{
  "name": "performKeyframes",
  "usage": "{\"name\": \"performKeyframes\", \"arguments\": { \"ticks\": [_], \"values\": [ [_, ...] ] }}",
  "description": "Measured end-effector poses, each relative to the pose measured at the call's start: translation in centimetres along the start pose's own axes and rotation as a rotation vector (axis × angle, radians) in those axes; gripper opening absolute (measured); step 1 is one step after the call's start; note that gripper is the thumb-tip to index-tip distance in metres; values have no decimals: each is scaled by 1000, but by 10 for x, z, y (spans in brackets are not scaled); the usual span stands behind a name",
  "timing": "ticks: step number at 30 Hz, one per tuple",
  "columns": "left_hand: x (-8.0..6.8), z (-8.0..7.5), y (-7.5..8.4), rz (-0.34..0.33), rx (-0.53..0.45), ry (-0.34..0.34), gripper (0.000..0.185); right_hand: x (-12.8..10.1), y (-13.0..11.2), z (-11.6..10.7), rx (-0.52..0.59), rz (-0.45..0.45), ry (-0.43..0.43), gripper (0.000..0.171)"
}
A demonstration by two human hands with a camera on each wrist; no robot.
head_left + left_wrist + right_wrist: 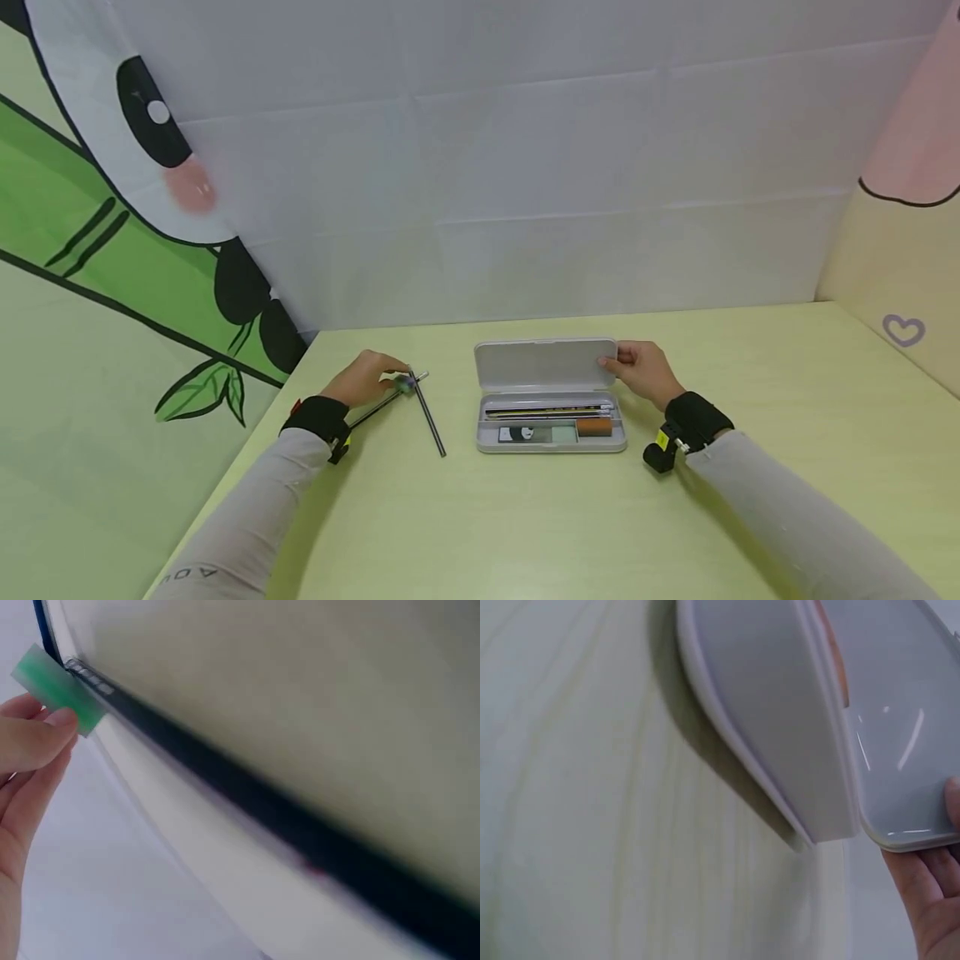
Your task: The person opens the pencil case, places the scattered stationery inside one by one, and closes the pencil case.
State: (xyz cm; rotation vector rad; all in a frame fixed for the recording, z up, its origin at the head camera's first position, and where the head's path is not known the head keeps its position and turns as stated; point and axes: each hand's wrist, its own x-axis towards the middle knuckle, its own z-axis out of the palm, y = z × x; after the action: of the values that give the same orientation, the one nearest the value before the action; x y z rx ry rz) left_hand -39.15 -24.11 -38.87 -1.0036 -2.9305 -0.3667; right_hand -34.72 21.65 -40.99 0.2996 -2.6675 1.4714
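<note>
My left hand [365, 380] pinches a small green see-through eraser [54, 681] between thumb and fingers, above the left part of the table. Two dark pencils cross beside it: one pencil [377, 409] slants below the hand, and the other pencil [430, 421] points toward the front. On the right, my right hand [643, 372] grips the right edge of the raised lid [900, 750] of a grey pencil case [551, 447], thumb on the inner face and fingers behind. The case lies open with several pencils [551, 412] in its upper row.
Along the case's lower row sit a panda-printed piece [517, 434], a pale green block [562, 434] and a brown block [594, 427]. The yellow-green table [540, 525] meets a pale cloth wall [525, 208] at the back.
</note>
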Motion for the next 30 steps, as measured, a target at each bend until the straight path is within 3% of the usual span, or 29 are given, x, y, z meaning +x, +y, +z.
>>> {"name": "performKeyframes", "arguments": {
  "ticks": [7,13,20,24,30],
  "values": [
    [8,-3,0,68,36,-31,35,0,1,1,9,10,-1,34],
    [7,-5,2,74,44,-48,34,1,2,0,7,-1,0,33],
    [6,-8,17,53,12,-18,31,1,9,-7,-21,-5,4,35],
    [7,-13,36,52,22,49,28,4,11,-8,-24,-14,9,35],
    [20,-20,87,100,25,153,24,12,10,-3,30,-40,-7,34]
  ]
}}
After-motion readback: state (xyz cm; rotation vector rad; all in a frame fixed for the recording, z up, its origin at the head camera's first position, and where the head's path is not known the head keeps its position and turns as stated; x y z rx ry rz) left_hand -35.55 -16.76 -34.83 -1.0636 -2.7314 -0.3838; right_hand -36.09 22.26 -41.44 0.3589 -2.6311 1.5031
